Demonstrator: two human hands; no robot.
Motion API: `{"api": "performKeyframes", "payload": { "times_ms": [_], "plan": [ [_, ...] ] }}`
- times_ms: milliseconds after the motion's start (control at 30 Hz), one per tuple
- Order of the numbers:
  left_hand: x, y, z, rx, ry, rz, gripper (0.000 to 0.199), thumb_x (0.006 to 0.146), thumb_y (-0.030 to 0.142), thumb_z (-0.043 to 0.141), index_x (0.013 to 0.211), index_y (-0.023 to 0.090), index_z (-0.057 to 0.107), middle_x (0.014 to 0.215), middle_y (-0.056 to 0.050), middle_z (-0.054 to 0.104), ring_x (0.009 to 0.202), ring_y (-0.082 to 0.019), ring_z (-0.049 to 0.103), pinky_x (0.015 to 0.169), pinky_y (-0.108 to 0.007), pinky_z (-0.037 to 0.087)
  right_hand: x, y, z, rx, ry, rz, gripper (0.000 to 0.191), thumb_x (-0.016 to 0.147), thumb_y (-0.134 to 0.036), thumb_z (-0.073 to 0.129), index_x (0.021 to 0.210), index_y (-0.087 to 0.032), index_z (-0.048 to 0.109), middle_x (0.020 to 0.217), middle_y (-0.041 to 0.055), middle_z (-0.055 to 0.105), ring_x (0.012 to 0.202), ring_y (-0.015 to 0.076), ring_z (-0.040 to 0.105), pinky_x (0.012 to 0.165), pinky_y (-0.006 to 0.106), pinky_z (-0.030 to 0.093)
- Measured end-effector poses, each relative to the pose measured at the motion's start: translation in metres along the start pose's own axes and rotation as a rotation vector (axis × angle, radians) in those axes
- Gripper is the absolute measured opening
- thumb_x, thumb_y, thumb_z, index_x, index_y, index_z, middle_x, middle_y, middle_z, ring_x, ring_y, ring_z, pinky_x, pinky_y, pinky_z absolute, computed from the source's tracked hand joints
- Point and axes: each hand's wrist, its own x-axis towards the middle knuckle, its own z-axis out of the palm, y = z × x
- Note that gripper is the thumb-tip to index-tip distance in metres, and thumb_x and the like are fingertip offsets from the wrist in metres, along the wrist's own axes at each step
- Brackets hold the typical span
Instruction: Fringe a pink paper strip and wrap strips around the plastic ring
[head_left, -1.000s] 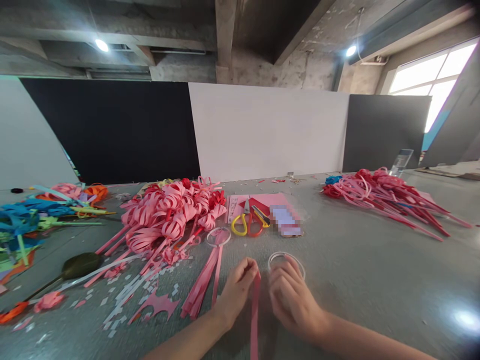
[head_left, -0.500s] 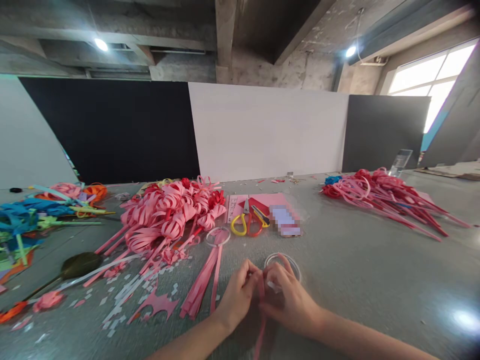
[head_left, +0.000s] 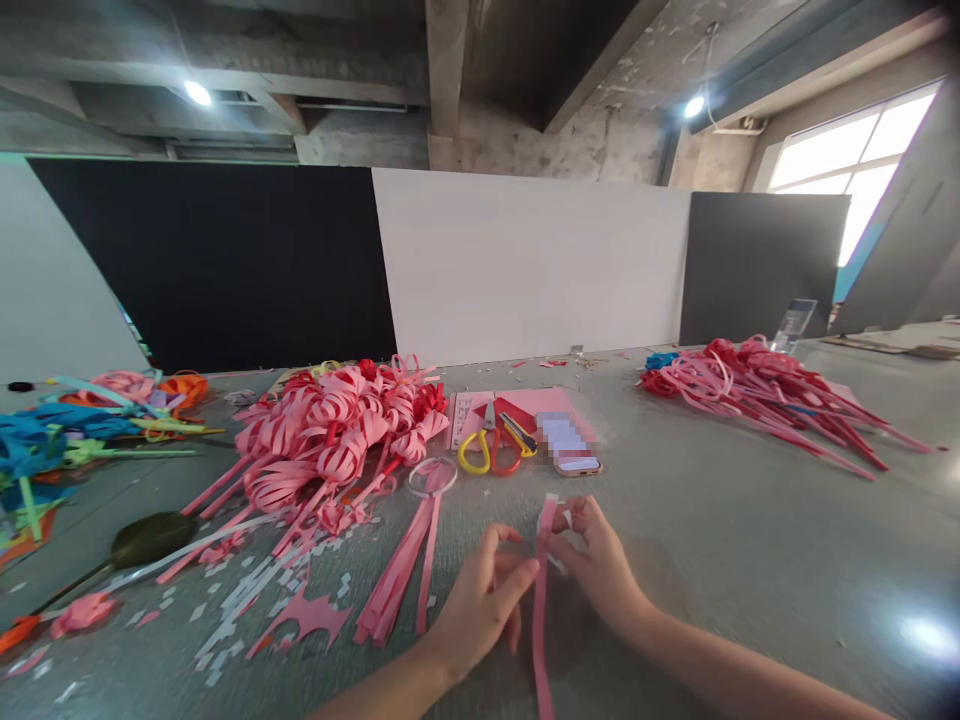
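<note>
Between my hands a narrow pink paper strip (head_left: pixel 540 640) runs from its pale top end down to the bottom edge of the view. My right hand (head_left: pixel 600 570) pinches the strip near that top end, with small whitish bits showing by the fingers. A clear tape roll is mostly hidden there, and I cannot tell how it is held. My left hand (head_left: pixel 480 600) is on the strip's other side, thumb tip by its edge and fingers apart. Left of it lies a bundle of pink strips (head_left: pixel 401 570) with a white ring (head_left: pixel 433 477) at its top.
Yellow-and-red scissors (head_left: pixel 491 450), a cutter knife (head_left: pixel 517 430) and a phone (head_left: pixel 566 440) lie on pink paper ahead. Pink paper flowers (head_left: pixel 337 430) are heaped left, and more pink and red strips (head_left: pixel 757 390) right. White scraps (head_left: pixel 247 600) and a dark leaf (head_left: pixel 152 540) lie nearer left.
My hands have moved apart, and the left fingers have opened from the strip. The strip's top end now shows above the right fingers. The tape roll's ring is no longer clearly seen.
</note>
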Motion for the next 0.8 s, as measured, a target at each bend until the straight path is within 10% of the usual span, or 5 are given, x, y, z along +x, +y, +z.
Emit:
{"api": "performKeyframes", "payload": {
  "times_ms": [267,533,800],
  "plan": [
    [0.006,-0.002,-0.001,-0.051,-0.023,-0.011,0.025,0.071,0.024,0.058,0.084,0.02,0.037,0.068,0.001,0.06,0.055,-0.016,0.061,0.049,-0.025,0.046,-0.001,0.001,0.0,0.062,0.026,-0.019,0.019,0.074,-0.029,0.054,0.078,-0.021,0.038,0.069,-0.0029,0.051,0.063,0.0111,0.049,0.055,0.022,0.038],
    [-0.011,0.008,-0.003,0.264,0.351,0.284,0.014,0.086,0.028,0.038,0.096,0.02,0.045,0.087,-0.004,0.061,0.081,-0.017,0.058,0.069,-0.025,0.043,0.0,-0.001,-0.001,0.201,-0.044,0.047,0.025,0.083,-0.044,0.038,0.076,-0.02,0.039,0.073,0.0024,0.059,0.059,0.0119,0.049,0.051,0.023,0.036],
    [-0.021,0.008,0.004,0.529,-0.024,0.527,0.02,0.084,0.013,0.037,0.1,0.022,0.045,0.094,-0.004,0.062,0.081,-0.014,0.059,0.074,-0.022,0.042,0.0,-0.001,0.001,0.176,-0.153,-0.019,0.019,0.079,-0.038,0.047,0.077,-0.02,0.039,0.071,-0.0012,0.052,0.065,0.0129,0.052,0.062,0.027,0.041]
  ]
}}
